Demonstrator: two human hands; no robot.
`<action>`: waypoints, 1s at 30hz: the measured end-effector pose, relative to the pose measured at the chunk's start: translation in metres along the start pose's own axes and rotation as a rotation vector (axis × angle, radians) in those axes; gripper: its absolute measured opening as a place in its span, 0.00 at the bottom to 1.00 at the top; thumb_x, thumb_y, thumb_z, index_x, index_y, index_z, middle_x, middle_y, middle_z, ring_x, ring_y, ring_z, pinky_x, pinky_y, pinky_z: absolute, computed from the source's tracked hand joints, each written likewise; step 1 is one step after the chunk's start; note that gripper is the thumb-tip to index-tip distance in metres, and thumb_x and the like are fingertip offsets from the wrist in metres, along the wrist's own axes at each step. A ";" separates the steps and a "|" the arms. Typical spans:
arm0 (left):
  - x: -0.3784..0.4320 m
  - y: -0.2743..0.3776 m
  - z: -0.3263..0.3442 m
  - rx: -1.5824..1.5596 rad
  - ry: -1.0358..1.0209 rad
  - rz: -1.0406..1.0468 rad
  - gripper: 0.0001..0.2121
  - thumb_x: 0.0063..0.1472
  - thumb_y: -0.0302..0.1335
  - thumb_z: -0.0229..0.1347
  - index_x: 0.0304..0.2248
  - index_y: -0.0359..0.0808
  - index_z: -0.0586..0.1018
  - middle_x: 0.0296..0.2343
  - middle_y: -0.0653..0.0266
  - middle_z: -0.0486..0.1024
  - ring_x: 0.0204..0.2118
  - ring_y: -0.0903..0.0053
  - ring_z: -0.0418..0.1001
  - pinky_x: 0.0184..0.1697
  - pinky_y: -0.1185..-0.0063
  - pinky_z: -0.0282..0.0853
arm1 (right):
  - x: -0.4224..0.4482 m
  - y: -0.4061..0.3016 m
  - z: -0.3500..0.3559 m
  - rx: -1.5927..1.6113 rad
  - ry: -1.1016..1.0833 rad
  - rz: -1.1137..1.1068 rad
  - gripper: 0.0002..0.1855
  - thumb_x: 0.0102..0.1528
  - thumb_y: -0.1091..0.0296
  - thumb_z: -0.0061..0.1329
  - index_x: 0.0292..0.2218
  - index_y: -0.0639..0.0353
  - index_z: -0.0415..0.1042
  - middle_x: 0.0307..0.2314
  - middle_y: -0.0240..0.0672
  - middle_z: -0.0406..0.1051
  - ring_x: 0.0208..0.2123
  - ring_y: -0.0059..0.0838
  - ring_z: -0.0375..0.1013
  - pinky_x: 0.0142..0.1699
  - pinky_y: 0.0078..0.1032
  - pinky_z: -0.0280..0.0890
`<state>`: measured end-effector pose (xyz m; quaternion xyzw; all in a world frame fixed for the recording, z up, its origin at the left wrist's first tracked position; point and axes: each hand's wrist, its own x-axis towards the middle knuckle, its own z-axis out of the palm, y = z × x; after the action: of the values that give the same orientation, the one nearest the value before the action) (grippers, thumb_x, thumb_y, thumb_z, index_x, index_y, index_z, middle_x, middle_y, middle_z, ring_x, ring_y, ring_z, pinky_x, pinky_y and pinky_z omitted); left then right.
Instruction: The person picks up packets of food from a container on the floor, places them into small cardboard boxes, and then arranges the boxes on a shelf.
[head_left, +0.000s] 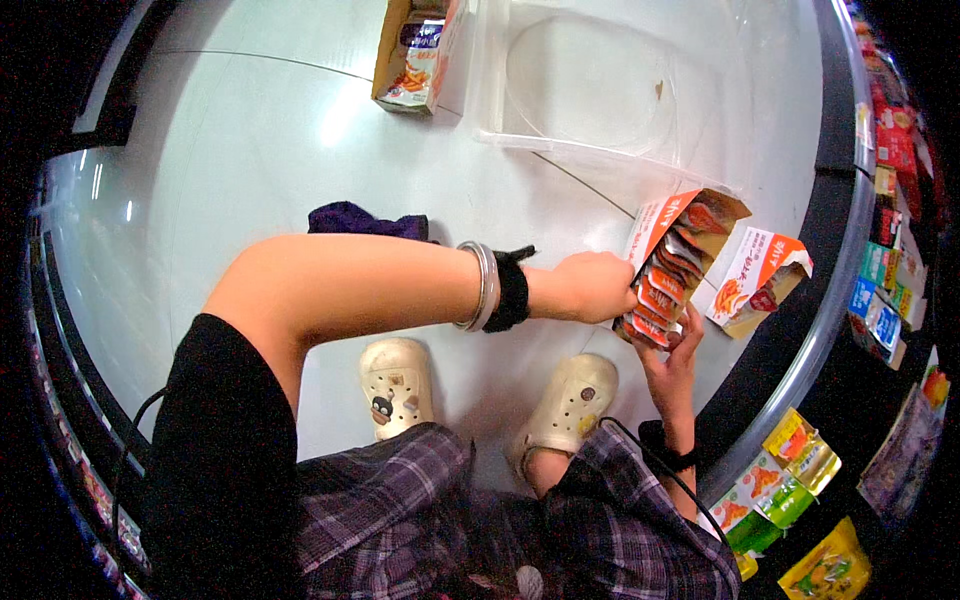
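Note:
An open orange-and-white snack carton (664, 221) stands tilted at the right, with a row of small snack packets (660, 292) in it. Reaching across from the left, my left hand (596, 285) grips the left edge of this carton; its fingertips are partly hidden. My right hand (679, 356) has its thumb and fingers around the near end of the packet row. Just right of the carton lies a second torn-open carton (757, 277) with a red packet inside. Farther off, a third open carton (412, 75) holds a few packets.
A clear plastic bin (585, 142) sits on the tiled floor beyond the cartons. Dark purple cloth (367, 220) lies behind my left forearm. Shelves with a curved clear edge (814, 330) and packaged snacks (787, 450) run along the right. My cream clogs (397, 386) are below my hands.

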<state>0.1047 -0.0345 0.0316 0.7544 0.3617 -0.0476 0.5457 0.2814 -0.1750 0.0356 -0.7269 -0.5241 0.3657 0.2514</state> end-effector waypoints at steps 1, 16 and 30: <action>-0.002 -0.004 0.003 0.008 0.001 -0.002 0.16 0.52 0.35 0.46 0.29 0.30 0.78 0.28 0.44 0.75 0.32 0.53 0.74 0.38 0.65 0.70 | -0.001 -0.001 0.002 -0.010 -0.031 0.001 0.45 0.47 0.73 0.57 0.57 0.58 0.39 0.48 0.47 0.59 0.43 0.35 0.70 0.43 0.29 0.68; -0.046 -0.062 -0.164 0.323 1.292 0.520 0.17 0.54 0.24 0.55 0.42 0.32 0.65 0.37 0.57 0.65 0.39 0.70 0.64 0.43 0.77 0.61 | 0.006 0.036 0.011 0.141 0.088 0.038 0.27 0.56 0.74 0.40 0.55 0.57 0.46 0.41 0.42 0.64 0.32 0.30 0.70 0.36 0.26 0.65; -0.035 -0.192 -0.206 0.494 1.099 -0.283 0.21 0.49 0.44 0.57 0.38 0.37 0.75 0.51 0.38 0.47 0.53 0.45 0.48 0.52 0.62 0.57 | 0.021 0.068 0.007 -0.183 0.306 0.086 0.13 0.56 0.74 0.34 0.44 0.65 0.59 0.24 0.51 0.68 0.23 0.44 0.70 0.28 0.34 0.63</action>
<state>-0.1023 0.1519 -0.0214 0.7173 0.6649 0.1937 0.0769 0.3193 -0.1774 -0.0253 -0.8157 -0.4790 0.2121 0.2453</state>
